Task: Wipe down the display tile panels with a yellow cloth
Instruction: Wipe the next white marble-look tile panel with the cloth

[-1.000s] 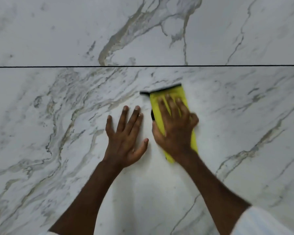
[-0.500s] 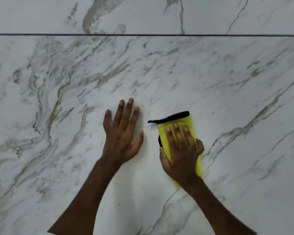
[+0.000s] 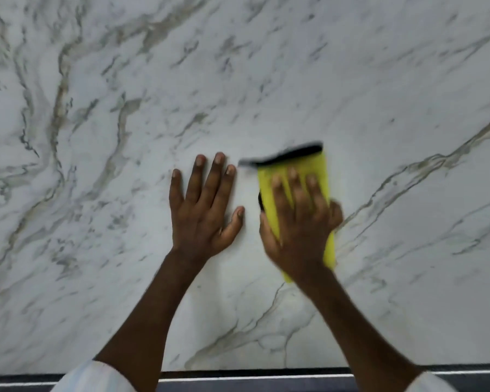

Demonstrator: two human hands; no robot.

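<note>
The yellow cloth (image 3: 317, 168), pressed against the tile panel (image 3: 379, 80) under the flat-fingered right hand (image 3: 297, 222), looks soft, light and limp, so it is best palmed at its middle. The left hand (image 3: 204, 210) lies spread on the panel, empty.

Two hands: one left hand (image 3: 204, 210) and one right hand (image 3: 297, 230), side by side, both with fingers spread flat. One yellow cloth (image 3: 314, 168), black-edged, under the right hand. One marble-veined tile panel (image 3: 379, 80), beneath and around both hands. Two white sleeves: left sleeve (image 3: 96, 377) and right sleeve (image 3: 433, 384), behind the hands. One dark band (image 3: 252, 384), below the wrists.
</note>
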